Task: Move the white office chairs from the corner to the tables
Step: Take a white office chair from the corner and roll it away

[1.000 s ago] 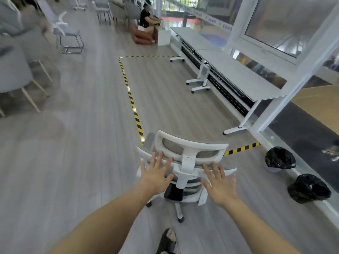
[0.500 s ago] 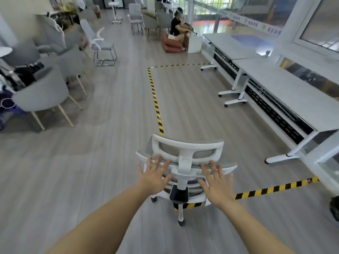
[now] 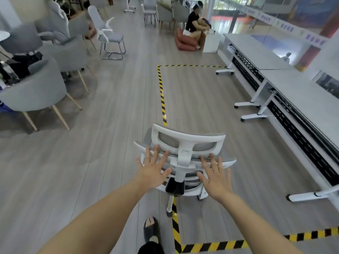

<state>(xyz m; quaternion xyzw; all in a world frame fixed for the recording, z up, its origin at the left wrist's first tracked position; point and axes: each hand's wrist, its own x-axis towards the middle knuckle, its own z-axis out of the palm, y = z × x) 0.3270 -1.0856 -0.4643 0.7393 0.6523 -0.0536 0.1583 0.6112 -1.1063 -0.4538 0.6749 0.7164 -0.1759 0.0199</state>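
Two hands: both flat against the back of the white office chair (image 3: 185, 154), one on each side of its central spine.
Left hand (image 3: 153, 172): fingers straight and spread, palm on the left part of the backrest, nothing grasped.
Right hand (image 3: 216, 177): fingers straight and spread, palm on the right part of the backrest, nothing grasped.
Chair position: upright on the grey plank floor (image 3: 64, 171), astride the yellow-and-black floor tape (image 3: 162, 96), headrest facing away from the camera.
Tables (image 3: 300, 90): in a row along the right side, white legs on castors, well apart from the chair.
Left side: grey upholstered chairs (image 3: 34, 96) with wooden legs.
Far end: seated person (image 3: 194, 24) on a reddish cushion.
Bottom edge: dark slipper (image 3: 151, 230) beside the tape.
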